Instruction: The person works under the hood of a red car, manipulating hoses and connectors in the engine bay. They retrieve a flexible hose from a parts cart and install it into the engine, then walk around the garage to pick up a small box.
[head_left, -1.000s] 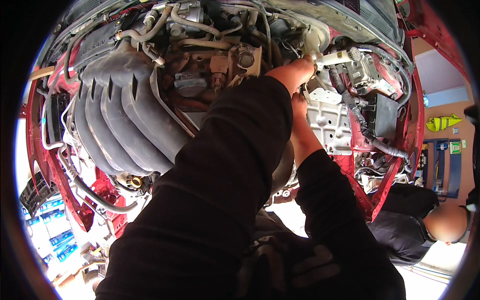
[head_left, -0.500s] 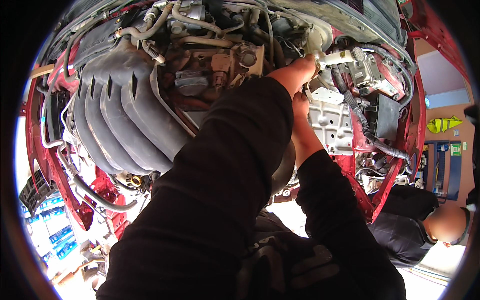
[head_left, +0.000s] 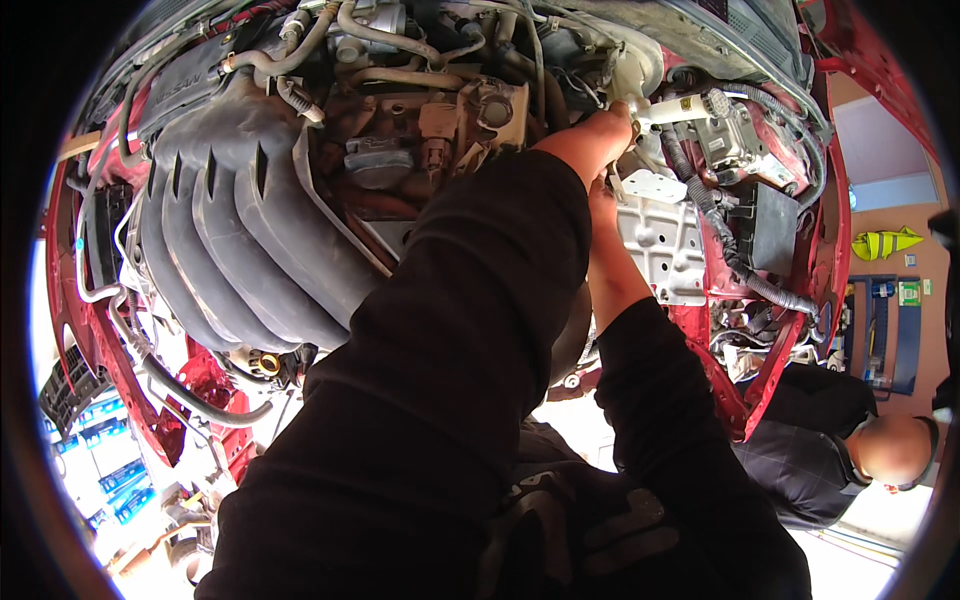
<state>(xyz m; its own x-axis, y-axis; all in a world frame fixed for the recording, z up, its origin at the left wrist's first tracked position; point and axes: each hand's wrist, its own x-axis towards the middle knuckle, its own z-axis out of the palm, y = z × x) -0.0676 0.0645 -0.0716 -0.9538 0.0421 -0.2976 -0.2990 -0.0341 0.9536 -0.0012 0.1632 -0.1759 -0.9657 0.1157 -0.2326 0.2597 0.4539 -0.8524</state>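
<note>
Laid open before me, a red car's engine bay [head_left: 692, 325] carries a dark grey, four-runner intake manifold [head_left: 225, 255] on my left, with a flat black plastic cover [head_left: 190, 75] behind it and a dusty engine top [head_left: 437, 120] alongside. On my right sits a perforated silvery metal tray [head_left: 660, 248]; a corrugated wiring conduit [head_left: 775, 293] bends between it and a black box [head_left: 775, 230].

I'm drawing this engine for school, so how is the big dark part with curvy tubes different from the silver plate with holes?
The curvy-tube part is dark grey, while the silver plate is pale and bright. The curvy-tube part bulges in fat, rounded ridges; the silver plate is flatter and dotted with holes. The curvy-tube part also looks much bigger here than the silver plate. Both sit inside the red car body.
</note>
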